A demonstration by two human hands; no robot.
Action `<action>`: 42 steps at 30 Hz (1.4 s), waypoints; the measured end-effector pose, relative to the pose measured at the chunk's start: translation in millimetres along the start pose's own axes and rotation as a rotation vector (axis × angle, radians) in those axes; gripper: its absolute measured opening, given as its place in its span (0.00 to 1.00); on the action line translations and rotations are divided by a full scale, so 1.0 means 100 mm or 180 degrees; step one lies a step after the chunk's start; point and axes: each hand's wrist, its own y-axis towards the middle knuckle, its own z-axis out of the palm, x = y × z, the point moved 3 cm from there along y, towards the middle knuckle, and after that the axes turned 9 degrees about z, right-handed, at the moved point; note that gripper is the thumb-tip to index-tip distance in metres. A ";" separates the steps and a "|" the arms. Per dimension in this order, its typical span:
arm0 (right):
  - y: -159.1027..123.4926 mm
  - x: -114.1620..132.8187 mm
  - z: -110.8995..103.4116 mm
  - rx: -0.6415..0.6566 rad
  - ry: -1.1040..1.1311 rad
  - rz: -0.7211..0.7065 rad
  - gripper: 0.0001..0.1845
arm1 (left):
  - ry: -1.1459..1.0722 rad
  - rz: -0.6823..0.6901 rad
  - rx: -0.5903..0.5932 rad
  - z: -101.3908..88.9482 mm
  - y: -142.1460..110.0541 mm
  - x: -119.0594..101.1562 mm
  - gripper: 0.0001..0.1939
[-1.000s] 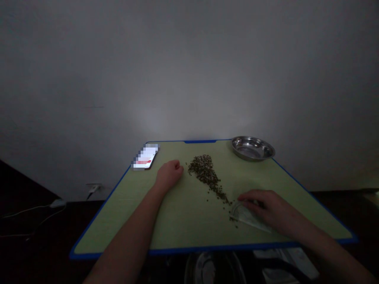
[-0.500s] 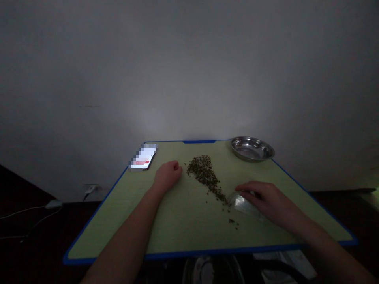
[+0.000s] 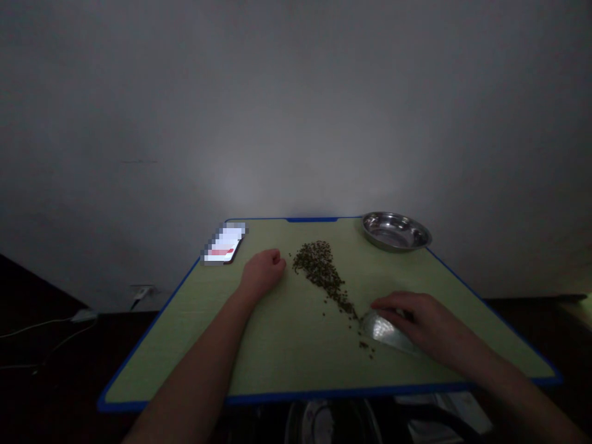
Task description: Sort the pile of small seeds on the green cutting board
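Note:
On the pale green table lies a loose heap of small dark brown-green grains, trailing off towards the lower right. My left hand rests as a fist just left of the heap, and nothing shows in it. At the right end of the trail, my right hand pinches the upper edge of a shiny see-through piece that looks like a clear plastic bag. The bag lies low on the table beside the last grains. Its far end is hidden under my hand.
A steel bowl stands at the table's back right corner. At the back left lies a phone with a lit screen. The wall rises behind the table. Cables and a power socket are at the left.
My right hand has moved slightly down and right, drawing the plastic bag a little away from the trail of grains. My left hand stays in place.

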 end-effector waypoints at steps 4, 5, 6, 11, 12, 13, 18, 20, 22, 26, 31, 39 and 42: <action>-0.01 0.04 0.02 0.0045 -0.0026 -0.0012 0.14 | -0.0021 -0.0005 -0.0017 0.00 0.00 0.01 0.11; -0.01 0.04 0.02 0.0040 -0.0037 -0.0018 0.14 | -0.0029 -0.0010 -0.0011 0.00 0.00 0.01 0.11; -0.01 0.04 0.03 0.0033 -0.0045 -0.0020 0.14 | -0.0038 -0.0012 -0.0007 0.00 0.00 0.01 0.11; 0.01 0.02 0.04 -0.0113 -0.0100 0.0043 0.15 | -0.0043 0.0003 -0.0010 -0.01 -0.01 0.00 0.11; 0.01 0.02 0.04 -0.0162 -0.0126 0.0066 0.15 | -0.0034 0.0010 -0.0023 -0.01 -0.01 0.00 0.10; 0.01 0.02 0.04 -0.0212 -0.0155 0.0085 0.16 | -0.0024 0.0014 -0.0030 -0.01 0.00 0.00 0.10; 0.05 0.03 0.04 -0.0388 -0.0254 0.0081 0.15 | 0.0014 0.0002 0.0058 -0.01 -0.01 0.00 0.11; 0.07 0.05 0.05 -0.0402 -0.0285 0.0048 0.15 | 0.0014 -0.0005 0.0088 -0.01 -0.01 -0.01 0.11; 0.09 0.07 0.06 -0.0411 -0.0322 0.0017 0.15 | 0.0011 -0.0002 0.0080 -0.02 -0.02 -0.01 0.11; 0.13 0.13 0.08 -0.0502 -0.0404 -0.0046 0.15 | -0.0011 -0.0011 0.0057 -0.03 -0.02 -0.02 0.11; 0.19 0.20 0.12 -0.0570 -0.0466 -0.0124 0.15 | -0.0009 0.0015 0.0058 -0.04 -0.03 -0.03 0.11; 0.24 0.24 0.16 -0.0593 -0.0464 -0.0075 0.14 | -0.0028 0.0060 0.0038 -0.03 -0.02 -0.02 0.10; 0.23 0.24 0.14 -0.0625 -0.0454 -0.0057 0.14 | -0.0032 0.0055 0.0053 -0.02 -0.03 -0.02 0.10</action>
